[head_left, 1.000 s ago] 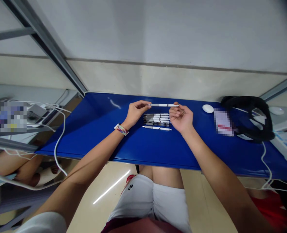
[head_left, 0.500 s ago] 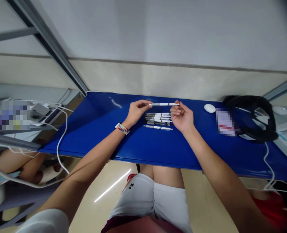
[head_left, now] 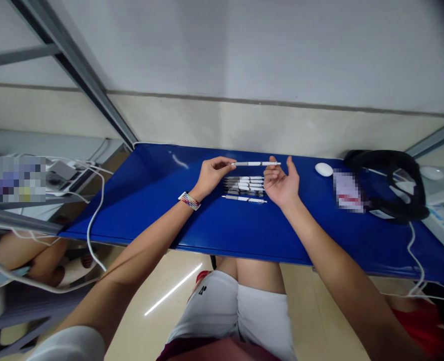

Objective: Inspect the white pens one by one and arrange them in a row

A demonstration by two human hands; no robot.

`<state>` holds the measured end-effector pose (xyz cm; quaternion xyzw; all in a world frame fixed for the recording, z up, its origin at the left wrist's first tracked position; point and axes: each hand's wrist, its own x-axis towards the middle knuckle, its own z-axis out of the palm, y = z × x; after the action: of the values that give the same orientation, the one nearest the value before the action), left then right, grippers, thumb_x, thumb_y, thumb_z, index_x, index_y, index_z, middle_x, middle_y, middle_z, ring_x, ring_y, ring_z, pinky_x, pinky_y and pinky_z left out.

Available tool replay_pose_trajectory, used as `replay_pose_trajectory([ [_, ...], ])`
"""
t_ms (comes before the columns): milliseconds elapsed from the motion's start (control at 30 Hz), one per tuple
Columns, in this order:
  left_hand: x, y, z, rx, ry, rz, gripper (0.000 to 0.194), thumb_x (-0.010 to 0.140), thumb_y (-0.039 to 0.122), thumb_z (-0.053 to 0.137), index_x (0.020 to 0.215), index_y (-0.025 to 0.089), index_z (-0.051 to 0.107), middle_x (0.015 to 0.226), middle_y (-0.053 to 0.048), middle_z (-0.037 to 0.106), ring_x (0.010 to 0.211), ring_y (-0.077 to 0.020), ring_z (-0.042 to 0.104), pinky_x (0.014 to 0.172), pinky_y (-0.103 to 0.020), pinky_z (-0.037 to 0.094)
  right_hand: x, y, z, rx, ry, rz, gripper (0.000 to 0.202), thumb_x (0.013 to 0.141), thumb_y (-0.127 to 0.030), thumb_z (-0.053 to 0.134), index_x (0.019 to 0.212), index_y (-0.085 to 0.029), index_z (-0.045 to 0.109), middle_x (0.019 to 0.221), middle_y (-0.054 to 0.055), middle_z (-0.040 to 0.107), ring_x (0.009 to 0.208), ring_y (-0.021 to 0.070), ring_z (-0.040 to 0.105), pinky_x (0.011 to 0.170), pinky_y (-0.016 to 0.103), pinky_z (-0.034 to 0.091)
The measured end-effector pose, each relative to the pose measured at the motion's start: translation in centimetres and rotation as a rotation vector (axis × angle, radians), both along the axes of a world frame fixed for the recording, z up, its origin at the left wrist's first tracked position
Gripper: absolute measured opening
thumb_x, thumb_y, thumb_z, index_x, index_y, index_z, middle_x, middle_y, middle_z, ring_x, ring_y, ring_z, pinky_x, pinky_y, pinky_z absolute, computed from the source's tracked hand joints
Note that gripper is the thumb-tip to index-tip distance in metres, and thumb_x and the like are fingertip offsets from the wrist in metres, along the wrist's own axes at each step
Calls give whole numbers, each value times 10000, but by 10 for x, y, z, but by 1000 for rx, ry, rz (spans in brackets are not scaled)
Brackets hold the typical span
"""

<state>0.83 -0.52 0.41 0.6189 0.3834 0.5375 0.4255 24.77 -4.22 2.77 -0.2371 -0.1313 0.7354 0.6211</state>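
My left hand (head_left: 211, 176) pinches the tip end of a white and grey pen (head_left: 257, 164), which lies level above the blue table. At the pen's other end is my right hand (head_left: 283, 183), palm up, its thumb spread away from the fingers; whether a fingertip still touches the pen is hard to tell. Below the pen, several similar pens (head_left: 244, 184) lie side by side in a stack on the table. One more pen (head_left: 244, 199) rests just in front of them, a small gap apart.
On the blue table (head_left: 214, 225), a white oval object (head_left: 324, 170), a blurred-out packet (head_left: 348, 190) and a black padded headset (head_left: 413, 185) are at the right. White cables (head_left: 94, 215) hang at the left edge. Another person's legs (head_left: 37, 250) show at far left.
My right thumb has lifted off the pen's end and the hand has opened. My left hand keeps its pinch, with the pen in nearly the same place.
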Motion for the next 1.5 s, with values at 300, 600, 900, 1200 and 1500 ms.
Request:
replay_pose_trajectory([
  [300, 0, -1, 0, -11, 16, 6, 307, 820, 422, 882, 1029, 199, 851, 971, -80, 822, 863, -203, 727, 802, -343, 570, -3, 5, -2, -23, 48, -8, 158, 1012, -329, 714, 922, -199, 707, 615, -60, 612, 469, 33, 527, 434, 111, 462],
  [600, -1, 0, 0, -7, 8, 15, 299, 821, 413, 886, 1033, 204, 853, 991, -81, 825, 884, -205, 734, 823, -342, 573, -1, 6, -4, -30, -8, -3, 180, 970, -380, 771, 1009, -209, 732, 688, -44, 674, 535, 46, 602, 489, 132, 523],
  [900, -3, 2, 0, -10, 15, 39, 294, 816, 411, 888, 1016, 199, 847, 970, -82, 826, 868, -203, 738, 829, -352, 583, -7, 13, -9, -81, -1, -19, 200, 920, -341, 847, 924, -196, 709, 630, -59, 659, 484, 17, 582, 470, 78, 506],
  [1200, -5, 3, -1, -25, 6, 26, 308, 822, 416, 879, 1027, 189, 841, 998, -89, 835, 902, -217, 759, 866, -369, 595, -9, 11, -9, -82, 21, -23, 190, 955, -345, 812, 932, -187, 709, 630, -58, 664, 492, 11, 598, 498, 59, 514],
  [1500, -2, -1, -1, -59, 26, 23, 290, 820, 388, 872, 1019, 178, 844, 965, -90, 830, 862, -213, 743, 828, -361, 591, -12, 9, -5, -129, 11, -91, 201, 1055, -332, 673, 914, -195, 715, 616, -46, 655, 473, 24, 586, 475, 70, 516],
])
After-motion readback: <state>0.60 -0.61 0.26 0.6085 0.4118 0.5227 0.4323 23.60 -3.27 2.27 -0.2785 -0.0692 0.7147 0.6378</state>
